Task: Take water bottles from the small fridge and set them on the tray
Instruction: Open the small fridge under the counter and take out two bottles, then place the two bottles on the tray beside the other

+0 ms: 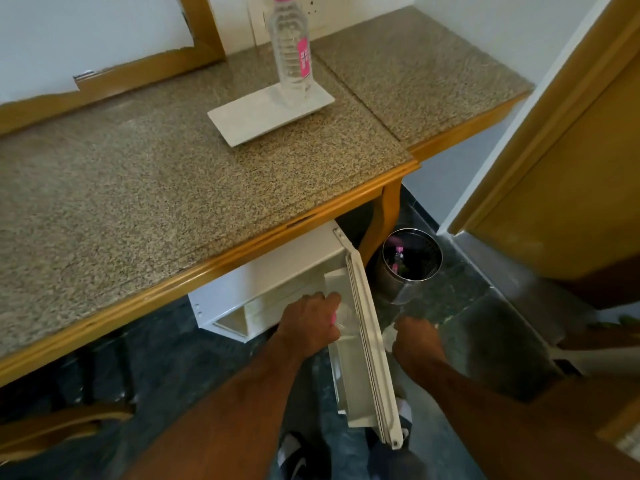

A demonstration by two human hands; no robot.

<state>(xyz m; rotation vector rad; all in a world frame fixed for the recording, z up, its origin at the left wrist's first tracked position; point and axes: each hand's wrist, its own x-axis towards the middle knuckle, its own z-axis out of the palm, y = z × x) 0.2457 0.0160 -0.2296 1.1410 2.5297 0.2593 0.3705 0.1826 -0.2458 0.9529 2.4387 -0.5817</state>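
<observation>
Reaching low, our left hand (310, 318) is curled inside the white fridge door's shelf (360, 344), closed round what looks like a clear pink-capped bottle (337, 320), mostly hidden by our knuckles, so its axis is unclear. Our right hand (414, 336) grips the door's outer edge, fingers wrapped shut. Up and ahead on the speckled stone table (138, 188), the flat white rectangular tray (249, 116) already carries one upright clear water bottle (291, 53); its near half lies free.

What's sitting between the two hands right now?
The open fridge door, seen edge-on in the head view: left hand reaches inside its shelf, right hand is on its outer side.
</observation>
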